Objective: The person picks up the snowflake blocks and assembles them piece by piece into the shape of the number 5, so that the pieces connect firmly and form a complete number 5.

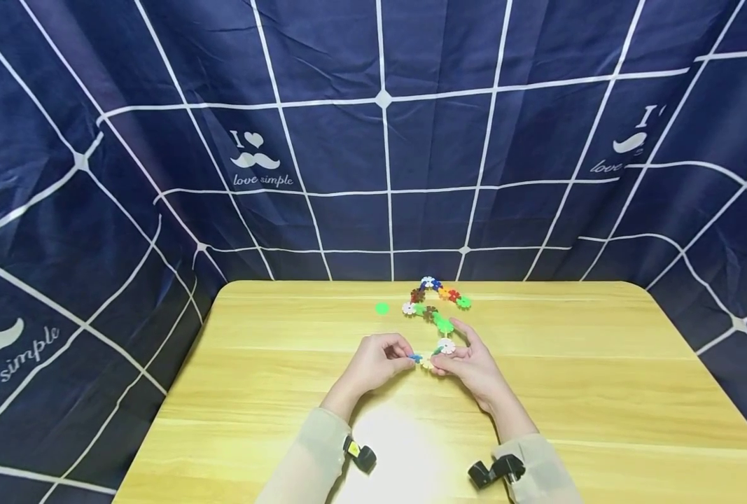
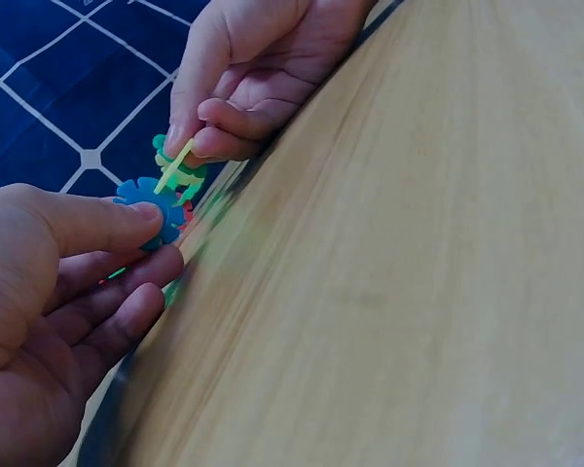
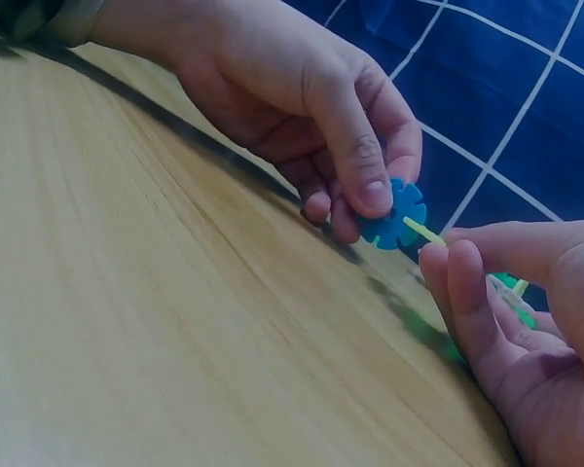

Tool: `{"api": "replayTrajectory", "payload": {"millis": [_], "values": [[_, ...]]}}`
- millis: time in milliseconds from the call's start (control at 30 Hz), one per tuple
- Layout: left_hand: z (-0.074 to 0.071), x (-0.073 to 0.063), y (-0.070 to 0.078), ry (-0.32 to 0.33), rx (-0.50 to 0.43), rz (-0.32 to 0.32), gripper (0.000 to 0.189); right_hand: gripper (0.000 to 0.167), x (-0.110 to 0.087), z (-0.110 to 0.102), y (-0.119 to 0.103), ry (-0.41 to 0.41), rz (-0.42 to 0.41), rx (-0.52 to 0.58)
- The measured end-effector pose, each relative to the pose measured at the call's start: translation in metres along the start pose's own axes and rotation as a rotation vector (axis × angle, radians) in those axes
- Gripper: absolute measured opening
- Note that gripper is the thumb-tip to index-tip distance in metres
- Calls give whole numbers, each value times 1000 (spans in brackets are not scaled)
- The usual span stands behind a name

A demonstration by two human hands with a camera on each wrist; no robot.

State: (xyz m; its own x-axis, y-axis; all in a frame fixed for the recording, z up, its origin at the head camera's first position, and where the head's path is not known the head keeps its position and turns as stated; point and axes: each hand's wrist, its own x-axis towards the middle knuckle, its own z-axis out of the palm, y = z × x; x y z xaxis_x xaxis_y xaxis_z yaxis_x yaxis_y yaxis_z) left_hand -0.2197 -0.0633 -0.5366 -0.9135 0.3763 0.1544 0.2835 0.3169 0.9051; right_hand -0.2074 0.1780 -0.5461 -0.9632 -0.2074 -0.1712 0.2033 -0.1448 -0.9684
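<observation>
My left hand (image 1: 376, 360) pinches a blue snowflake disc (image 2: 136, 197) between thumb and fingers. Opposite it, my right hand (image 1: 477, 367) grips a yellow snowflake disc (image 3: 425, 230), which sits edge-on against the blue one, their slots meeting. Most of the yellow disc is covered by the right fingers in the right wrist view. From there a linked chain runs away from me: a white disc (image 1: 447, 346) beside the right fingers, then a bright green disc (image 1: 444, 324), then several more in mixed colours, curving back to a green end disc (image 1: 464, 302).
A loose green disc (image 1: 382, 308) lies flat on the wooden table (image 1: 272, 364), left of the chain. Dark blue curtains (image 1: 335, 224) with white lines stand behind the table's far edge and at both sides. A small black camera (image 1: 363, 458) is strapped at the left wrist.
</observation>
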Motion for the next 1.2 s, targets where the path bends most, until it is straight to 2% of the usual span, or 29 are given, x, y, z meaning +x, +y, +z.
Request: {"api": "replayTrajectory", "payload": {"millis": [367,467,633,700,800,1000,1100,1200], "values": [[2,1,2,-22,6,11,12,104,0,-4,-2,-42,-19,-16],[1,2,0,-45,5,11,12,103,0,-4,-2,-45,-25,-18],[-10,3,-4,-135,-17,-2,12,104,1,-5,-1,-64,-16,-39],[-18,4,-4,-146,-26,-15,12,103,2,-5,-1,-75,-9,-52],[-30,5,-5,-90,5,-39,12,101,2,-6,-1,-90,-3,-70],[-44,13,-7,115,121,-104,13,102,1,-6,-1,-113,4,-95],[-47,21,-9,156,182,-119,21,102,1,-5,-1,-134,0,-101],[-48,31,-11,149,264,-111,33,103,0,-6,-1,-135,-3,-103]]}}
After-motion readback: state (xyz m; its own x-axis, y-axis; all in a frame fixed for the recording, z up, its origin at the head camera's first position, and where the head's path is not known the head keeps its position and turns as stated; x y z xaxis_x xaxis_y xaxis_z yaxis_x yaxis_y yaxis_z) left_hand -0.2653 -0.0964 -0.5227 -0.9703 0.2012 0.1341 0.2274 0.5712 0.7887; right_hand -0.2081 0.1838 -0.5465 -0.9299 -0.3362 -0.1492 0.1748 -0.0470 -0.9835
